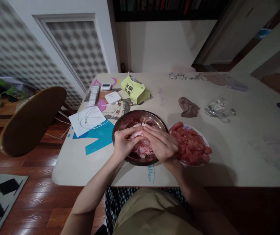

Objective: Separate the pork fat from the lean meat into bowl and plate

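Observation:
A round metal bowl (pixel 130 118) stands near the table's front edge and holds pale pink raw meat (pixel 143 148). Both my hands are over it. My left hand (pixel 123 141) curls its fingers round a clump of the meat at the bowl's left side. From the right, my right hand (pixel 161 143) lies across the meat with its fingers pressed together against the left hand. Just right of the bowl, a white plate (pixel 201 134) carries a heap of redder meat pieces (pixel 191 145).
Behind the bowl lie a yellow-green bag (pixel 133 89), two small white devices (pixel 112 97), a sheet of paper with a white cable (pixel 88 120), a brown cloth (pixel 188 107) and a clear plastic wrapper (pixel 218 109). A wooden chair (pixel 31 119) stands left of the table.

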### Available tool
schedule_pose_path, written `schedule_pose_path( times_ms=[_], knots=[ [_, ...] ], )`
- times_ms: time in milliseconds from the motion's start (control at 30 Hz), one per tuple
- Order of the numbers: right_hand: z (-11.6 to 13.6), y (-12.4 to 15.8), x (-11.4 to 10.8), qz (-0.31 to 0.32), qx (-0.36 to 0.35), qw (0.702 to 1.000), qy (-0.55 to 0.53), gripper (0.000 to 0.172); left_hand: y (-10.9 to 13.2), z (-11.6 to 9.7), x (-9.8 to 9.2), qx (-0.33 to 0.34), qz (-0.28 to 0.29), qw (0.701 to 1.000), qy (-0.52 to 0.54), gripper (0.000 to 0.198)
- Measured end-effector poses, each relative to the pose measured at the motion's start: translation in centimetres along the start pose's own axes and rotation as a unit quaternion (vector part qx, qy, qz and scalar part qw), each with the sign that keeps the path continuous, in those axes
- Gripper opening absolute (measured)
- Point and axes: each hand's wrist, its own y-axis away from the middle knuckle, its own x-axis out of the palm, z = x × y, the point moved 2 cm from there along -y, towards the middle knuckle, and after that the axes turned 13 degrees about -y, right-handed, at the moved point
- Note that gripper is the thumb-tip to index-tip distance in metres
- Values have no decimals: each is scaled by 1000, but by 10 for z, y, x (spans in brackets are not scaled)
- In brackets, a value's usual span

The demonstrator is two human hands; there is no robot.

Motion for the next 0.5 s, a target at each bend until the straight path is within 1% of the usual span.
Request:
schedule_pose_path(
  times_ms=[100, 233, 300, 400, 500],
  knots=[
    [2, -1, -1, -22, -13, 1000, 13, 47, 2, -5, -1, 14, -2, 1000, -14, 24],
    [5, -6, -1, -61, 28, 998, -8, 37, 5, -10, -1, 33, -18, 999, -32, 20],
    [7, -8, -1, -81, 57, 995, -22, 35, 5, -10, -1, 46, -30, 998, -34, 19],
    [7, -10, -1, -100, 106, 988, -44, 43, 6, -10, -1, 58, -37, 997, -35, 19],
    [7, -10, -2, -107, 125, 985, -52, 48, 6, -10, -1, 74, -39, 995, -44, 19]
  ],
)
